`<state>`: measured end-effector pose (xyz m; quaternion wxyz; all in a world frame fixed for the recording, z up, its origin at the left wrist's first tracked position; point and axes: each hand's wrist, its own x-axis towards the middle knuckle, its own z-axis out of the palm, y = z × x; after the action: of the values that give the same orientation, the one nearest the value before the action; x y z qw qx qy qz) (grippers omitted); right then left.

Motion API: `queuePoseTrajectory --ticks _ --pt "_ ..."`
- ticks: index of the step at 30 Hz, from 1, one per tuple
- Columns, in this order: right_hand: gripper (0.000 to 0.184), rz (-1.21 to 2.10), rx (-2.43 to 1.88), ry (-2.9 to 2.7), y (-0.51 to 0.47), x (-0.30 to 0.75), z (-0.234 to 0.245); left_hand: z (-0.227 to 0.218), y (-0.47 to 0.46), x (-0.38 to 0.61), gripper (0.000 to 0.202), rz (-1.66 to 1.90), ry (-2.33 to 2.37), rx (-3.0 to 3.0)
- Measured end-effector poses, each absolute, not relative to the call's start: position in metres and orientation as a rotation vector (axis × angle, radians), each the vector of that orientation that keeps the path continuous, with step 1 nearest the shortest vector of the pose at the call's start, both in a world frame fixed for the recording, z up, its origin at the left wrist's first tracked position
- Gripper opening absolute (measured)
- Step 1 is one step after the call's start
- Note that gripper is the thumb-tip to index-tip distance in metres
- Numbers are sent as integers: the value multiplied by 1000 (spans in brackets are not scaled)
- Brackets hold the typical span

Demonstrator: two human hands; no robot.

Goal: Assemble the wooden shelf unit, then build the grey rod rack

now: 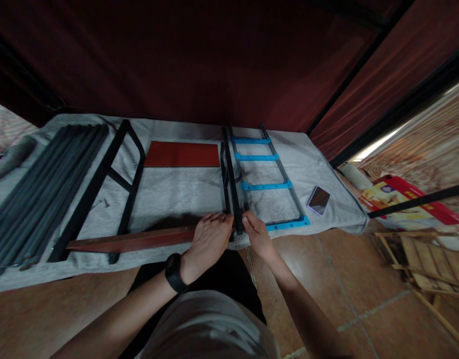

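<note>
My left hand (213,232) is closed over the right end of a reddish-brown wooden board (139,241), its fingertips against a black metal frame (234,192). That board stands on edge along the front of the bed, between this frame and a second black metal frame (90,192) to the left. On the other side of the joint, the fingers of my right hand (258,235) are pinched together close to the near end of the right frame. Whatever they hold is hidden. A flat red-brown board (182,154) lies farther back between the frames.
Grey metal tubes (50,189) lie in a row at the left on a grey blanket (180,192). Right of the frames is a rack with blue crosspieces (266,186), then a phone (319,200). A wooden folding chair (431,262) stands on the tiled floor at right.
</note>
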<state>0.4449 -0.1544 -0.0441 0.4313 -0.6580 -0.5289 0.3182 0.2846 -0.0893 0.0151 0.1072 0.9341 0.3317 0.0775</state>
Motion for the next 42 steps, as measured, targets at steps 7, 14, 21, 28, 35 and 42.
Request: queuePoseTrajectory --ticks 7,14,21,28,35,42 --pt "37 1206 -1591 -1123 -151 447 -20 16 -90 283 19 214 963 2767" --pt "24 526 -1682 -1611 -168 446 -33 19 -89 281 19 207 946 2724" --pt "18 635 -1630 -1639 -158 458 -37 16 -91 283 19 235 947 2739" --pt "22 1037 -1564 -1309 -157 453 -28 11 -92 282 20 264 945 2758" --pt "30 1157 -1572 -1197 -155 451 -20 12 -92 283 21 248 951 2751" --pt "24 531 -1759 -1669 -168 450 -22 28 -101 253 36 460 908 2741"
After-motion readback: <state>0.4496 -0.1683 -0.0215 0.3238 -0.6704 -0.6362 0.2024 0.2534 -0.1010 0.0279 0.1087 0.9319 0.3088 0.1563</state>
